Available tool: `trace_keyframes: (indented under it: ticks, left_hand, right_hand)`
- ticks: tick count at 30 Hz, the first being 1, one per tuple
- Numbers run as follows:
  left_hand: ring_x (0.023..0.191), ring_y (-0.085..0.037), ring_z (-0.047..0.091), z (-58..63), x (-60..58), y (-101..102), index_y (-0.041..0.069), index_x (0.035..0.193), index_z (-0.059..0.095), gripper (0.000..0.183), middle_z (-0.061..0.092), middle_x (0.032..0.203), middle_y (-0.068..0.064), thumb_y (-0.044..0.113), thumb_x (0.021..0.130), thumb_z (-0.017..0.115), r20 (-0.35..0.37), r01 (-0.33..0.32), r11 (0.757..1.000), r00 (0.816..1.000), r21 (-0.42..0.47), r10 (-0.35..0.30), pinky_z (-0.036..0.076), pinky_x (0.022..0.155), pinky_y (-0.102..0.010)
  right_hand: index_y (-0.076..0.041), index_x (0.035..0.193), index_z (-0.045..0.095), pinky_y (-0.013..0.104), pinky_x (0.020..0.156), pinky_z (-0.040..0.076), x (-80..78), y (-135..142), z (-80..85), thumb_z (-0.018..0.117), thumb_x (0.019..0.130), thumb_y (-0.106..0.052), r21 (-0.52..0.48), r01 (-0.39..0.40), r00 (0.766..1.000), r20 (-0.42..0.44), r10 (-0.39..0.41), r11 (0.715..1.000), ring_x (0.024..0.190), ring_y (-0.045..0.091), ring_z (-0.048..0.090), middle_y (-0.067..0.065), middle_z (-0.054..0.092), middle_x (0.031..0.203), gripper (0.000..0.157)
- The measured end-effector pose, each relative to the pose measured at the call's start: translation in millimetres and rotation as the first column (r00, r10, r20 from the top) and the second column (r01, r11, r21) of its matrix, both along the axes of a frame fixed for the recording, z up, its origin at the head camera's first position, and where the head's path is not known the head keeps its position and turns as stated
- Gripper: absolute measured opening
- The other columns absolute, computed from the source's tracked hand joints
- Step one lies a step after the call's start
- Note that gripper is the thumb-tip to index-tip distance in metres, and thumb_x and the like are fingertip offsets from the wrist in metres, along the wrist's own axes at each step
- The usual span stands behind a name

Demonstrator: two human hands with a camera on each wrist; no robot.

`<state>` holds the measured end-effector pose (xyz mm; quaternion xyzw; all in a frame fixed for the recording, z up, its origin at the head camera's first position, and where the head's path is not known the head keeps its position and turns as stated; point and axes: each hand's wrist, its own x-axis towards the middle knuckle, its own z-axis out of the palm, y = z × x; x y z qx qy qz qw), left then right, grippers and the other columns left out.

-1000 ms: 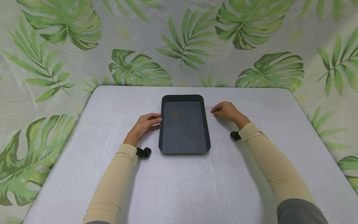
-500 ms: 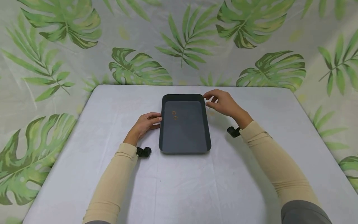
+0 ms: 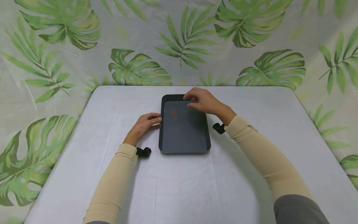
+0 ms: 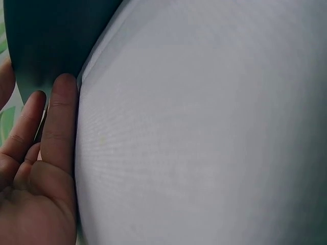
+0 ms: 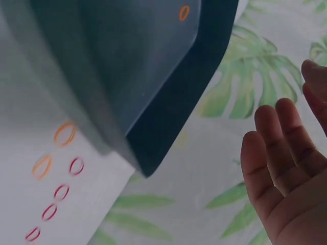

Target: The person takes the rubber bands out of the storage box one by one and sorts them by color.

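A dark grey baking tray (image 3: 184, 137) stands on the white tablecloth. Two thin orange rings (image 3: 175, 118), like small rubber bands, lie in its left half; one orange ring (image 5: 184, 13) shows inside it in the right wrist view. My left hand (image 3: 143, 124) touches the tray's left wall, and in the left wrist view its fingers (image 4: 59, 127) lie straight along that wall. Over the tray's far right corner hovers my right hand (image 3: 206, 101), index finger and thumb apart. Its fingers (image 5: 271, 122) look relaxed in the right wrist view, with nothing visible between them.
On the cloth beside the tray's right wall lie two more orange rings (image 5: 65, 133) and a row of several red rings (image 5: 61, 192). A leaf-print cloth (image 3: 184, 46) hangs behind the table's far edge.
My right hand has left the rings beside the tray, risen and moved left over the tray's far right corner, its index finger and thumb parting. My left hand has stayed put.
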<state>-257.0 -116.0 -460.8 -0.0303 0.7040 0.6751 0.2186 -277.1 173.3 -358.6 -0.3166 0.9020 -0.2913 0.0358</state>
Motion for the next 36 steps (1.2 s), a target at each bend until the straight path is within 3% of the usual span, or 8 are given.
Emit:
trace_keyframes:
  ticks: [8, 15, 25, 36]
  left_hand:
    - [0.108, -0.01, 0.063, 1.3, -0.6, 0, 0.002, 0.139, 0.054, 0.044, 0.057, 0.135, -0.014, 0.013, 0.098, 0.064, 0.004, -0.001, 1.0, 1.0, 0.008, 0.001, 0.056, 0.104, -0.035]
    - [0.11, -0.011, 0.062, 0.8, -0.5, -1, 0.003, 0.14, 0.053, 0.045, 0.056, 0.137, -0.013, 0.015, 0.098, 0.064, 0.008, -0.001, 1.0, 1.0, -0.009, 0.001, 0.056, 0.104, -0.034]
    - [0.108, -0.009, 0.062, 0.6, 0.7, 0, 0.001, 0.14, 0.053, 0.043, 0.056, 0.136, -0.013, 0.013, 0.099, 0.062, 0.0, 0.007, 1.0, 1.0, -0.001, -0.007, 0.057, 0.104, -0.033]
    - [0.113, -0.012, 0.062, 0.8, 1.5, 0, 0.002, 0.141, 0.052, 0.046, 0.055, 0.138, -0.014, 0.015, 0.099, 0.063, -0.006, 0.013, 1.0, 1.0, -0.007, -0.013, 0.056, 0.104, -0.033]
  right_hand:
    - [-0.007, 0.123, 0.066, 0.043, 0.093, 0.057, -3.1, -23, -5.0, 0.069, 0.093, -0.01, 0.053, -0.025, 1.0, 0.011, 0.025, 0.998, 0.108, 0.03, 0.063, 0.012, 0.063, 0.123, 0.03]
    - [-0.005, 0.122, 0.068, 0.043, 0.095, 0.057, -15.5, -38, -21.2, 0.064, 0.096, -0.009, 0.089, -0.054, 0.995, 0.087, 0.046, 0.995, 0.11, 0.031, 0.065, 0.014, 0.066, 0.123, 0.027]
    - [-0.007, 0.118, 0.071, 0.042, 0.098, 0.056, -28.4, -56, -52.3, 0.062, 0.097, -0.011, 0.174, 0.029, 0.989, 0.135, -0.053, 0.984, 0.114, 0.029, 0.064, 0.013, 0.068, 0.122, 0.023]
    - [-0.012, 0.115, 0.074, 0.041, 0.097, 0.056, -38.4, -65, -74.7, 0.064, 0.097, -0.017, 0.188, 0.146, 0.969, 0.171, -0.179, 0.971, 0.11, 0.026, 0.065, 0.008, 0.072, 0.118, 0.021]
